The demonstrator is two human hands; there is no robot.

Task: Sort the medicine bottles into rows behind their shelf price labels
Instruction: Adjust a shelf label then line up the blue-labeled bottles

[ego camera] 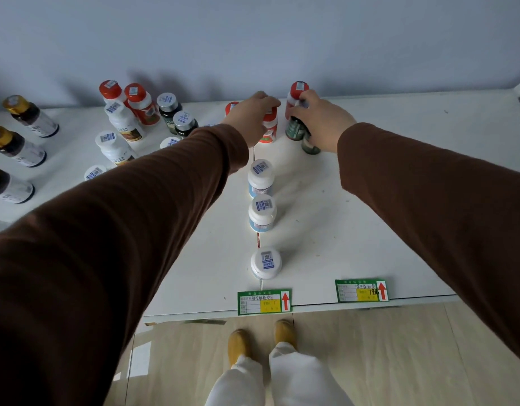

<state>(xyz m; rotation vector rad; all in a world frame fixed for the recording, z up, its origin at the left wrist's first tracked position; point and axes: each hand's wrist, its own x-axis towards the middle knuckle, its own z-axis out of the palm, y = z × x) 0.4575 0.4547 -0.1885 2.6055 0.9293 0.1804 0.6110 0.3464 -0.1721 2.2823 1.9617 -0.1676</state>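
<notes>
White table (pixel 370 200) set against a pale blue-grey wall (pixel 252 33); wood-look floor below. We count two green price labels (pixel 264 301) (pixel 361 290) on the front edge, each with a red arrow. Behind the left label we count three white-capped bottles (pixel 266 263) (pixel 262 212) (pixel 260 177) upright in a single row, the front one a little apart from the other two. At the head of that row our left hand (pixel 251 118) has its fingers curled over the top of a red-capped bottle (pixel 269 131); a second red cap shows just behind the hand. Our right hand (pixel 320 121) closes its fingers around two dark green bottles (pixel 295 128) (pixel 310 145), with a red-capped bottle (pixel 298 90) just beyond the fingers; we cannot tell whether it is touched. Unsorted at left rear: two red-capped, two silver-capped dark bottles, and at least four white ones, partly hidden by our left sleeve (pixel 121 215). Far left: three gold-capped brown bottles (pixel 30 115) (pixel 17 146) (pixel 9 186).
</notes>
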